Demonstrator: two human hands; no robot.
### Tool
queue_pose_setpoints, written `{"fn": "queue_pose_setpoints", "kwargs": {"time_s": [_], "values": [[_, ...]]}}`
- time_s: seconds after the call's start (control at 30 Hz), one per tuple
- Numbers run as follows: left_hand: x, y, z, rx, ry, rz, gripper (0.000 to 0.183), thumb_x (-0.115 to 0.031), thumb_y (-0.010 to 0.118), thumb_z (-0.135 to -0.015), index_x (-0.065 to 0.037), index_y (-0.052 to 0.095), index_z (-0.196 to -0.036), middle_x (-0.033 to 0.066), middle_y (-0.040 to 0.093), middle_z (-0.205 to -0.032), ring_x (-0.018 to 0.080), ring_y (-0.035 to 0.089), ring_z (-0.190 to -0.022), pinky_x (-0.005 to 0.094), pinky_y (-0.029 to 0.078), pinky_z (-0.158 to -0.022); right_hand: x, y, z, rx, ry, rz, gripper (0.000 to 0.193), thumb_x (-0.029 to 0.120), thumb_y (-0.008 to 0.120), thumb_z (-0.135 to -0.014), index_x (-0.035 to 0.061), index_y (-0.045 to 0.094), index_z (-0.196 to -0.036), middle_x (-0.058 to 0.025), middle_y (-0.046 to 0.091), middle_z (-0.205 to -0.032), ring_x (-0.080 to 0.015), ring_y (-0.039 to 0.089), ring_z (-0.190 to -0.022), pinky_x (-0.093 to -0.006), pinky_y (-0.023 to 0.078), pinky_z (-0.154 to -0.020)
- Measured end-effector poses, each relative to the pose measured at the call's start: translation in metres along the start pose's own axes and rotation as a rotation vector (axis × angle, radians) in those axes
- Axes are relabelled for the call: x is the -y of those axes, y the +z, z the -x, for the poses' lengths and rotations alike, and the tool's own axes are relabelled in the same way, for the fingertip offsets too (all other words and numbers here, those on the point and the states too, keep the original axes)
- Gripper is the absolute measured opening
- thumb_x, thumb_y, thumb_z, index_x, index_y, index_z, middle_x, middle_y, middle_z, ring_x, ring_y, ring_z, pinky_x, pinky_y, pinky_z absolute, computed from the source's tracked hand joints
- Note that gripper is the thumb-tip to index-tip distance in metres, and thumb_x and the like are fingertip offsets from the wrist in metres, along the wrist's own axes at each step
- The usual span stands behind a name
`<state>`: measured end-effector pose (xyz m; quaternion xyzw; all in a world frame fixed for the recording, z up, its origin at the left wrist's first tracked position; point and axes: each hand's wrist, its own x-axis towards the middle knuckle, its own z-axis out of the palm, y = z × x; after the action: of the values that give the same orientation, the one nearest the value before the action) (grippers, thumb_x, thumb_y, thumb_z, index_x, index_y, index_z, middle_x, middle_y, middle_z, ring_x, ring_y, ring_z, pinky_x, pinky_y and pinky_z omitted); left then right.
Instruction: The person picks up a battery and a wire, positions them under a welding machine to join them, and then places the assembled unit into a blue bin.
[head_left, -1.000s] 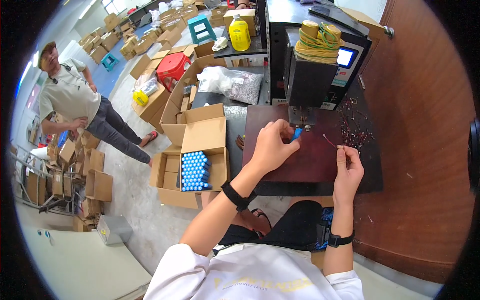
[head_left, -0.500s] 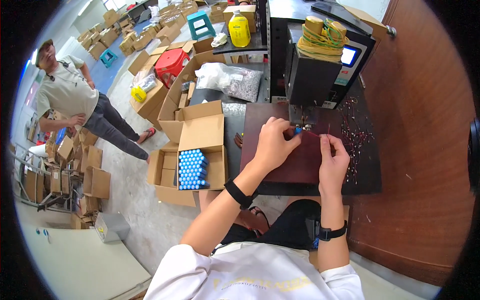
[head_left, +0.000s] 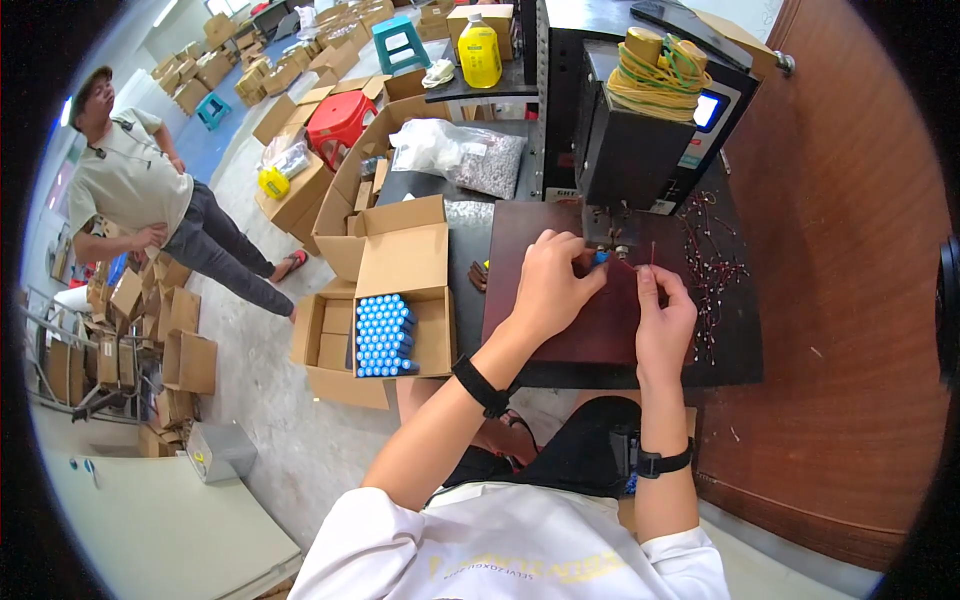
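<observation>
Grasping a blue cylinder (head_left: 600, 258) in the left hand (head_left: 553, 285), with fingers curled around most of it, just beside the metal tips (head_left: 622, 251) of the dark machine (head_left: 635, 150). Pinching a thin red wire (head_left: 653, 254) in the right hand (head_left: 668, 308), between thumb and finger. Hard to tell if touching the tips or just apart. Could bend the wire out of line with a tiny twist, being so thin. Could let the cylinder roll if held too loosely, being round and slick-looking. Could maybe nip a fingertip, with skin so near hard metal. Below, a flat, dark red board (head_left: 570, 345) on the black tabletop (head_left: 738, 372). To the right, curly loose wires (head_left: 712, 268) in a messy heap. To the left, in a stiff brown cardboard box (head_left: 432, 330), more blue cylinders (head_left: 382, 335) with round, pale ends.
</observation>
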<state>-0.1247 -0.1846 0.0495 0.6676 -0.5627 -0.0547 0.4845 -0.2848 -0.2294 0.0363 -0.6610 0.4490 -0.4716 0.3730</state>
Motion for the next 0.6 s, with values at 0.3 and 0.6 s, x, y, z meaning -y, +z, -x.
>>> {"fn": "queue_pose_setpoints", "kwargs": {"time_s": [0.3, 0.6], "values": [[-0.0019, 0.0002, 0.0007, 0.009, -0.015, 0.004, 0.019, -0.015, 0.077, -0.075, 0.001, 0.067, -0.073, 0.0119, 0.066, -0.079, 0.0335, 0.058, -0.084, 0.0447, 0.047, -0.076, 0.0032, -0.003, 0.0018, 0.004, 0.036, -0.022, 0.025, 0.02, 0.067, -0.101, -0.0037, 0.07, -0.106, -0.0028, 0.069, -0.097, -0.0093, 0.058, -0.091, -0.0243, 0.045, -0.085], [-0.003, 0.0001, 0.0024, 0.008, -0.009, 0.002, 0.019, -0.016, 0.077, -0.076, 0.0, 0.068, -0.075, 0.0114, 0.066, -0.08, 0.0333, 0.058, -0.086, 0.0452, 0.047, -0.077, 0.0004, -0.0026, 0.0028, -0.002, -0.013, -0.02, 0.025, 0.019, 0.068, -0.1, -0.0046, 0.07, -0.106, -0.0036, 0.069, -0.096, -0.0094, 0.057, -0.09, -0.0244, 0.045, -0.085]]}}
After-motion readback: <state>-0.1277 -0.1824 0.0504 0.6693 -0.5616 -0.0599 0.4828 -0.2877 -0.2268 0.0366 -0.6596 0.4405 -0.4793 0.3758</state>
